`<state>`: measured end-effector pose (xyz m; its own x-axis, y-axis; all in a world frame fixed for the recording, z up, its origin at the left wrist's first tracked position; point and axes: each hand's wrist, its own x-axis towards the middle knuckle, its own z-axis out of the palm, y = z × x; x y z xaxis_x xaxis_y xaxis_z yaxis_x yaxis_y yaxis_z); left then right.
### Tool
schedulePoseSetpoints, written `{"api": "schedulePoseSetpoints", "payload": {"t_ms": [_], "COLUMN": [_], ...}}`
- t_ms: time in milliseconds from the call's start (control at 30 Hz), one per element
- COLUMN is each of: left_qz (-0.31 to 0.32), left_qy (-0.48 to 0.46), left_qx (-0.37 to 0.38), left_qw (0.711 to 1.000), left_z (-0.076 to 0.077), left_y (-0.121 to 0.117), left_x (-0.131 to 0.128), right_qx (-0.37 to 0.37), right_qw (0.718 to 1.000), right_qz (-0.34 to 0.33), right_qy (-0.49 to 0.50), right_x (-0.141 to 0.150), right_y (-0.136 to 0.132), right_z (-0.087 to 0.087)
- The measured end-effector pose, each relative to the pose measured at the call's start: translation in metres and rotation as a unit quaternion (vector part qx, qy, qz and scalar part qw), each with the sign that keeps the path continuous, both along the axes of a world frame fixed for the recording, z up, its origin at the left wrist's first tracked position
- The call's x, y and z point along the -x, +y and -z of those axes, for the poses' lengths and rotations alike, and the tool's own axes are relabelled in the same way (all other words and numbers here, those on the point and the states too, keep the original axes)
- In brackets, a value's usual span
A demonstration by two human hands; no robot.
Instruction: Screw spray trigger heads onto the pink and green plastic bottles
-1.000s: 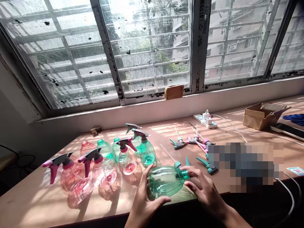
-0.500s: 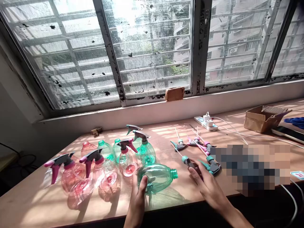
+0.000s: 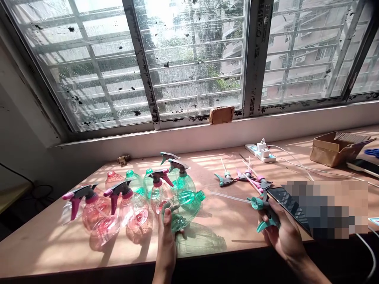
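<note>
My left hand (image 3: 168, 225) is closed round a clear green bottle (image 3: 189, 209), tilted with its threaded neck up and to the right. In my right hand (image 3: 284, 232) is a green and grey spray head (image 3: 263, 207), its pale dip tube pointing left toward the bottle's mouth, apart from it. Left of the bottle stand pink spray bottles (image 3: 134, 215) with pink and grey triggers. Behind it are green spray bottles (image 3: 182, 183) and several bottles without heads, such as a green one (image 3: 132, 180). Loose spray heads (image 3: 225, 179) lie beyond my right hand.
A dark phone (image 3: 291, 209), partly under a blurred patch, lies right of my right hand. At the back are a white power strip (image 3: 260, 153) with chargers and cables, and an open cardboard box (image 3: 328, 150). A brown block (image 3: 221, 115) rests on the window sill.
My right hand has picked up a green spray head and brought it toward me, tube pointing left. My left hand has tipped the bottle's neck upward. The view has shifted slightly.
</note>
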<state>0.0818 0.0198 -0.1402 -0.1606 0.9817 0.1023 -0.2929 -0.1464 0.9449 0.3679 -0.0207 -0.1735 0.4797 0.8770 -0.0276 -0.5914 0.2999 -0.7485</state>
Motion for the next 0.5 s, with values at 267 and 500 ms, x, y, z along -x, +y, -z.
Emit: {"api": "schedulePoseSetpoints", "payload": {"t_ms": [267, 500], "left_qz": [-0.020, -0.015], "left_qy": [0.033, 0.053], "left_qx": [0.004, -0.005], "left_qw": [0.999, 0.998], "left_z": [-0.0001, -0.0010], "left_y": [-0.0018, -0.0025], "left_x": [-0.0006, -0.0010], "right_qx": [0.002, 0.000], "right_qw": [0.999, 0.999], "right_qz": [-0.042, -0.018], "right_qy": [-0.023, -0.029], "right_x": [-0.0017, -0.0015], "right_y": [-0.0018, -0.0013], "right_z": [0.0053, 0.0040]}}
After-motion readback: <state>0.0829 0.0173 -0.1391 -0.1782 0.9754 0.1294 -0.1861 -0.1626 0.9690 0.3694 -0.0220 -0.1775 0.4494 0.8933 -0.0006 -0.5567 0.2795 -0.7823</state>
